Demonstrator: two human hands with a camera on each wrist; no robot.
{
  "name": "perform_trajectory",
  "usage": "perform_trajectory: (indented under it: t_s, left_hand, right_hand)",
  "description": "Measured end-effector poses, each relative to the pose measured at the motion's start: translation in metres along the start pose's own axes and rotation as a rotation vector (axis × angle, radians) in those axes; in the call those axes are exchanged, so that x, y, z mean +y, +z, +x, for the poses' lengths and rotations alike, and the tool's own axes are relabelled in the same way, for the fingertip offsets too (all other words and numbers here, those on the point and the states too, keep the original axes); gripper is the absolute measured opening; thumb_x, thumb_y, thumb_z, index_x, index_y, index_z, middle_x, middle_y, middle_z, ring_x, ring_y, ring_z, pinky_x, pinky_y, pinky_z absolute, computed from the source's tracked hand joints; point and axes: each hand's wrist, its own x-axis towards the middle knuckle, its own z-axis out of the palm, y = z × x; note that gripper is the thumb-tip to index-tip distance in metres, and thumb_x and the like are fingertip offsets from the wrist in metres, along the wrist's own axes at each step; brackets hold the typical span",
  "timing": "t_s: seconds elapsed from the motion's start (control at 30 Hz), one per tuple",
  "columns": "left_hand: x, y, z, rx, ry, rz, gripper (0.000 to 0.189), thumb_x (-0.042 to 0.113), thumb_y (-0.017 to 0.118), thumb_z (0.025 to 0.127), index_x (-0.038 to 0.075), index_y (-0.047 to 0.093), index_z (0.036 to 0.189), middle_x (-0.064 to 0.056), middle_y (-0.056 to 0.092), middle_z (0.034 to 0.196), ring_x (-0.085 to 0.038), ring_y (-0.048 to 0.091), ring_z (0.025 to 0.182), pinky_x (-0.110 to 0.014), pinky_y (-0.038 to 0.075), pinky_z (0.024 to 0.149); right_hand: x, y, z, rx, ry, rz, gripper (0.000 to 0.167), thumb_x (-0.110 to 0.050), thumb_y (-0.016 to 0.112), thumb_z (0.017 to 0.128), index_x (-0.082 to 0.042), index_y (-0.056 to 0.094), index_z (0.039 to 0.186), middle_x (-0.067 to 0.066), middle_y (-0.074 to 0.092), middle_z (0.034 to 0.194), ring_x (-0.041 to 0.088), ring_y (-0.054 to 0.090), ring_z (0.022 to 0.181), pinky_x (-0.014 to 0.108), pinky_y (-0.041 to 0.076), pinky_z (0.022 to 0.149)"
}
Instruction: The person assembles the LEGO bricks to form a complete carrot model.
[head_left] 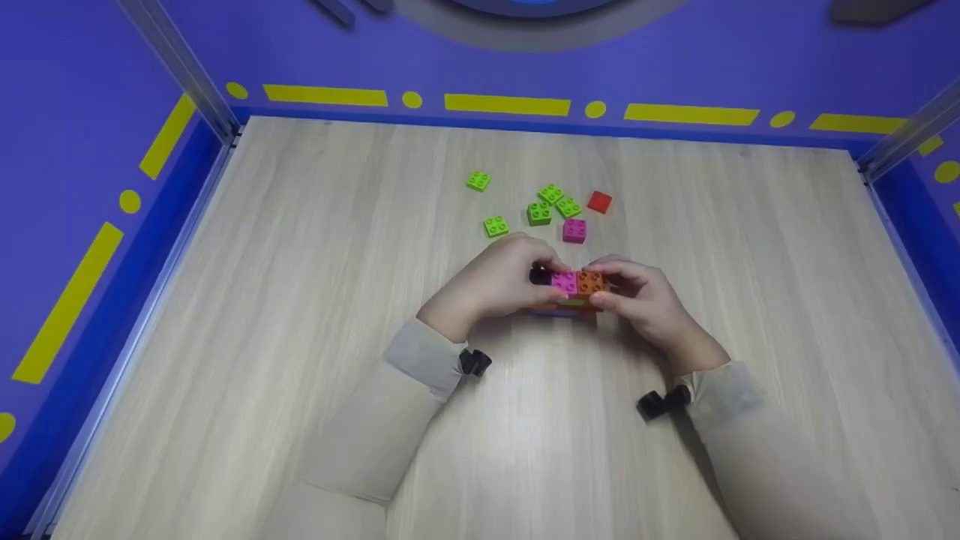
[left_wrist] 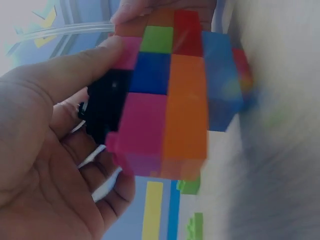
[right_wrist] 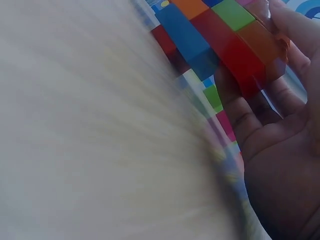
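Observation:
Between both hands stands a stacked block of toy building bricks, with an orange brick (left_wrist: 187, 105), a magenta brick (left_wrist: 143, 122), a dark blue brick (left_wrist: 150, 72) and a light blue brick (right_wrist: 182, 37) low down. My left hand (head_left: 501, 279) holds its left side, thumb on the front of a pink brick (head_left: 564, 283) in the top row. A black piece (left_wrist: 106, 102) sits beside that brick, near the left fingers. My right hand (head_left: 654, 304) grips a brownish-orange brick (head_left: 591, 282) at the top right end. A red brick (right_wrist: 230, 47) lies below it.
Beyond the hands lie several loose green bricks (head_left: 539, 214), a loose magenta brick (head_left: 574, 231) and a flat red piece (head_left: 599, 202). One green brick (head_left: 496, 226) is close to the left hand. Blue panels (head_left: 495, 71) border the wooden table (head_left: 337, 225).

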Motion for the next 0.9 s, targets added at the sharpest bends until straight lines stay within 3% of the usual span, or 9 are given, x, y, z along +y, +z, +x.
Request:
perform_trajectory:
  t_s: [0.2, 0.37, 0.43, 0.53, 0.63, 0.7, 0.77, 0.9]
  left_hand:
    - [-0.014, 0.003, 0.002, -0.001, 0.072, -0.017, 0.035, 0.033, 0.089, 0.100, 0.014, 0.083, 0.130, 0.000, 0.082, 0.126, -0.020, 0.068, 0.123, -0.040, 0.053, 0.115]
    - [-0.027, 0.003, 0.007, 0.005, 0.071, -0.143, 0.045, 0.040, 0.089, 0.099, 0.016, 0.080, 0.137, 0.000, 0.079, 0.134, -0.023, 0.068, 0.125, -0.044, 0.055, 0.111]
    - [-0.032, 0.001, 0.008, 0.037, 0.049, -0.227, 0.049, 0.044, 0.086, 0.101, 0.016, 0.078, 0.141, -0.003, 0.077, 0.138, -0.024, 0.068, 0.121, -0.044, 0.057, 0.105]
    - [-0.036, -0.005, 0.010, 0.141, -0.020, -0.321, 0.048, 0.046, 0.078, 0.107, 0.017, 0.075, 0.145, -0.003, 0.073, 0.143, -0.019, 0.068, 0.111, -0.036, 0.059, 0.092]
    - [-0.039, -0.012, 0.017, 0.237, -0.082, -0.328, 0.043, 0.039, 0.072, 0.112, 0.018, 0.071, 0.149, -0.003, 0.069, 0.149, -0.017, 0.067, 0.101, -0.033, 0.060, 0.084]
    - [-0.041, -0.015, 0.025, 0.261, -0.123, -0.284, 0.044, 0.032, 0.071, 0.113, 0.017, 0.067, 0.154, -0.003, 0.064, 0.156, -0.020, 0.070, 0.107, -0.035, 0.061, 0.090]
    - [-0.043, -0.017, 0.034, 0.259, -0.159, -0.221, 0.047, 0.027, 0.070, 0.113, 0.017, 0.063, 0.158, -0.005, 0.059, 0.162, -0.025, 0.070, 0.124, -0.039, 0.061, 0.107]
    - [-0.044, -0.017, 0.055, 0.227, -0.223, -0.113, 0.052, 0.022, 0.072, 0.112, 0.016, 0.060, 0.162, -0.009, 0.053, 0.170, -0.028, 0.053, 0.159, -0.041, 0.044, 0.135]
  right_hand:
    - [0.004, -0.003, 0.001, -0.008, -0.003, -0.011, 0.039, 0.017, 0.076, 0.094, 0.011, 0.075, 0.132, -0.003, 0.080, 0.127, 0.012, 0.075, 0.116, 0.022, 0.063, 0.097]
    - [0.004, -0.002, 0.002, 0.004, 0.015, -0.001, 0.041, 0.016, 0.077, 0.093, 0.011, 0.075, 0.134, -0.005, 0.079, 0.127, 0.012, 0.074, 0.118, 0.022, 0.064, 0.099]
    - [0.004, -0.002, 0.002, 0.012, 0.021, -0.006, 0.042, 0.016, 0.078, 0.093, 0.010, 0.075, 0.134, -0.005, 0.078, 0.127, 0.012, 0.074, 0.118, 0.023, 0.064, 0.099]
    - [0.002, -0.001, 0.001, 0.015, 0.024, -0.025, 0.042, 0.015, 0.078, 0.094, 0.010, 0.075, 0.135, -0.005, 0.078, 0.127, 0.012, 0.074, 0.117, 0.023, 0.064, 0.098]
    - [0.000, -0.001, 0.002, 0.013, 0.023, -0.057, 0.042, 0.012, 0.080, 0.094, 0.007, 0.076, 0.136, -0.006, 0.078, 0.128, 0.013, 0.073, 0.118, 0.022, 0.064, 0.099]
    - [0.000, -0.001, 0.002, 0.016, 0.026, -0.074, 0.041, 0.011, 0.080, 0.094, 0.006, 0.077, 0.135, -0.006, 0.078, 0.128, 0.013, 0.073, 0.119, 0.022, 0.063, 0.099]
    - [0.000, -0.002, 0.001, 0.020, 0.027, -0.084, 0.042, 0.011, 0.081, 0.094, 0.004, 0.078, 0.135, -0.006, 0.078, 0.128, 0.013, 0.072, 0.120, 0.022, 0.062, 0.100]
    - [0.002, -0.003, 0.001, 0.025, 0.027, -0.082, 0.041, 0.011, 0.081, 0.093, 0.003, 0.078, 0.134, -0.007, 0.078, 0.128, 0.013, 0.072, 0.122, 0.022, 0.062, 0.101]
